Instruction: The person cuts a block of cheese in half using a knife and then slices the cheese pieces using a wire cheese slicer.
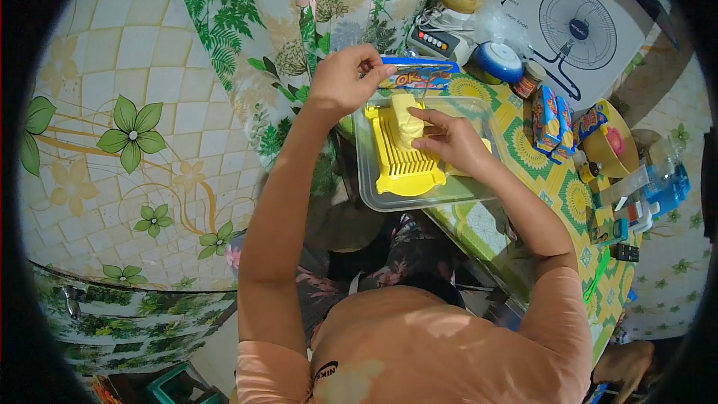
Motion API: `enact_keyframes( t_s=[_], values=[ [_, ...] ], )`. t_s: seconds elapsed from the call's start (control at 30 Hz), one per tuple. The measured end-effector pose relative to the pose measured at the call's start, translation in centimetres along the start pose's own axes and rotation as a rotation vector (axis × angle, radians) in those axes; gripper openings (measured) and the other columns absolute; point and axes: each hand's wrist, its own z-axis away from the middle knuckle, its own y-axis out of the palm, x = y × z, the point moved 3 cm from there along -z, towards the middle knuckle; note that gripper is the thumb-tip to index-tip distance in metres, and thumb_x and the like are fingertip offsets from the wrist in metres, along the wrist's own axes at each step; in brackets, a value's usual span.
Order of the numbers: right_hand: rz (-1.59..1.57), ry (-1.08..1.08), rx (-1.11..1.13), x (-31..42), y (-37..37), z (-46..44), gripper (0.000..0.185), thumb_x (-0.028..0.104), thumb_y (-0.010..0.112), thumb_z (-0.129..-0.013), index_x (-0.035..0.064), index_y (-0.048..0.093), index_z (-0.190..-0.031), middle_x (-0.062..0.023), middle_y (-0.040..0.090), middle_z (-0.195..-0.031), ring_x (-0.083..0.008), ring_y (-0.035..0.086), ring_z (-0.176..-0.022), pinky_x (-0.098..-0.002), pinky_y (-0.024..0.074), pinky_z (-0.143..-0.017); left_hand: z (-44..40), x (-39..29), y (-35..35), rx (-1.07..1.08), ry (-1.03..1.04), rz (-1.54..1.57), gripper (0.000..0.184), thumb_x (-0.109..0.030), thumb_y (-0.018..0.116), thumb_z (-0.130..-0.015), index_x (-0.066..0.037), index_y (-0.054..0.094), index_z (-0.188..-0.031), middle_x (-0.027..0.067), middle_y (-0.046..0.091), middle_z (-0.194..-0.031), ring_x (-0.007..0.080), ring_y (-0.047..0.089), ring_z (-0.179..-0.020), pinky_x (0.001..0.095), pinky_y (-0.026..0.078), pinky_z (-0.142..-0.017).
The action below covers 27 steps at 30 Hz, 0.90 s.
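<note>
A yellow slotted slicer base [407,179] lies in a clear plastic container [366,193] on the table. On its slots stands a pale yellow block [404,121], soft-looking like butter or dough. My right hand [449,138] has its thumb and fingers against the block's right side. Above the far end of the base, my left hand [350,78] is closed on the end of a blue-edged bar [419,65], which looks like a slicer's raised frame. Another pale yellow piece shows partly behind my right hand in the container.
At the back stand a blender [449,34], a blue-and-white round container [497,62] and a fan box [576,26]. On the right are a small jar [529,78], blue snack packs [552,123], a yellow bowl [617,150] and a green-handled utensil [597,275]. Patterned curtains [284,22] hang behind.
</note>
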Motion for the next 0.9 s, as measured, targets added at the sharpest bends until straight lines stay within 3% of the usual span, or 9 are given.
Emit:
enact_keyframes(
  t_s=[0.3,0.4,0.6,0.7,0.8,0.9],
  values=[
    [-0.026,0.017,0.000,0.3,0.0,0.0,0.055,0.012,0.077,-0.084,0.0081,0.058,-0.136,-0.0151,0.072,-0.106,-0.0202,0.071,-0.091,-0.0330,0.0567,-0.083,-0.1,0.3,0.1,0.007,0.022,0.016,0.028,-0.027,0.076,-0.086,-0.001,0.065,-0.087,0.0043,0.063,-0.075,0.0114,0.054,-0.072,0.0287,0.047,-0.069],
    [-0.020,0.071,0.033,0.4,0.0,0.0,0.058,0.011,0.076,-0.086,0.0090,0.056,-0.139,-0.0084,0.070,-0.115,-0.0157,0.068,-0.097,-0.0305,0.0559,-0.086,0.0,-0.1,-0.1,0.006,0.019,-0.011,0.027,-0.027,0.076,-0.086,-0.001,0.065,-0.087,0.0051,0.063,-0.075,0.0128,0.056,-0.072,0.0294,0.048,-0.069],
    [-0.026,0.072,0.037,0.4,0.1,0.0,0.058,0.010,0.076,-0.086,0.0088,0.056,-0.140,-0.0081,0.069,-0.117,-0.0153,0.067,-0.098,-0.0301,0.0558,-0.086,0.5,-0.4,0.0,-0.016,0.049,-0.037,0.028,-0.027,0.076,-0.085,-0.001,0.066,-0.087,0.0078,0.065,-0.077,0.0150,0.059,-0.074,0.0309,0.049,-0.071],
    [-0.046,0.017,0.001,0.0,0.2,0.0,0.056,0.013,0.077,-0.084,0.0089,0.058,-0.137,-0.0143,0.071,-0.111,-0.0207,0.071,-0.093,-0.0332,0.0570,-0.083,0.6,-0.6,-0.1,-0.019,0.055,-0.057,0.028,-0.027,0.076,-0.085,-0.001,0.066,-0.087,0.0087,0.065,-0.077,0.0154,0.060,-0.074,0.0309,0.050,-0.071],
    [-0.056,0.080,0.039,0.3,0.1,0.0,0.057,0.009,0.075,-0.087,0.0077,0.055,-0.140,-0.0084,0.068,-0.119,-0.0154,0.066,-0.100,-0.0296,0.0555,-0.087,0.7,-0.6,-0.1,-0.024,0.061,-0.050,0.029,-0.028,0.076,-0.085,-0.001,0.066,-0.088,0.0093,0.066,-0.078,0.0162,0.060,-0.074,0.0310,0.050,-0.072],
    [-0.049,0.074,0.043,-0.1,0.2,0.0,0.057,0.009,0.075,-0.087,0.0077,0.054,-0.140,-0.0084,0.067,-0.120,-0.0158,0.066,-0.100,-0.0295,0.0555,-0.088,0.7,-0.2,0.1,-0.029,0.071,-0.044,0.030,-0.030,0.077,-0.084,-0.002,0.066,-0.088,0.0101,0.067,-0.079,0.0175,0.062,-0.076,0.0318,0.051,-0.073]
  ],
)
